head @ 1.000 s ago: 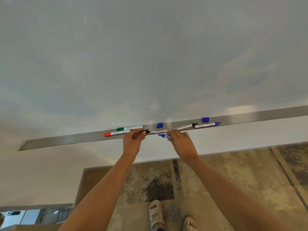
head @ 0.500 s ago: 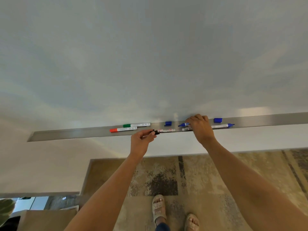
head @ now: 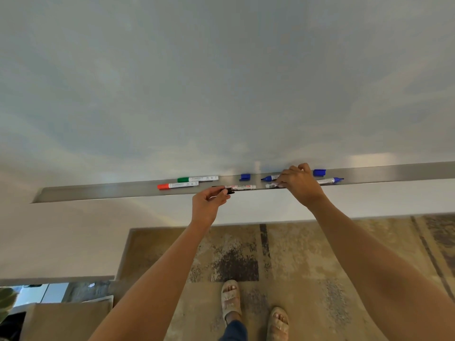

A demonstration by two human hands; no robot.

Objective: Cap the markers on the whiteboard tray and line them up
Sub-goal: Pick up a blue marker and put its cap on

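Markers lie along the metal tray under the whiteboard, six that I can count. At the left are two capped ones side by side: a green-capped marker farther back and a red-capped marker nearer. In the middle a black marker rests at the tray's near edge; the left hand pinches its left, black end between thumb and fingers. To the right, the right hand lies over two more, its fingers curled down on them: a blue marker pointing left at the back, and another marker with a pale barrel just in front. Whether that hand grips either one I cannot tell. A second blue marker lies past the hand, tip to the right. Two loose blue caps sit at the back of the tray: one cap between the green marker and the hand, the other cap just right of the hand.
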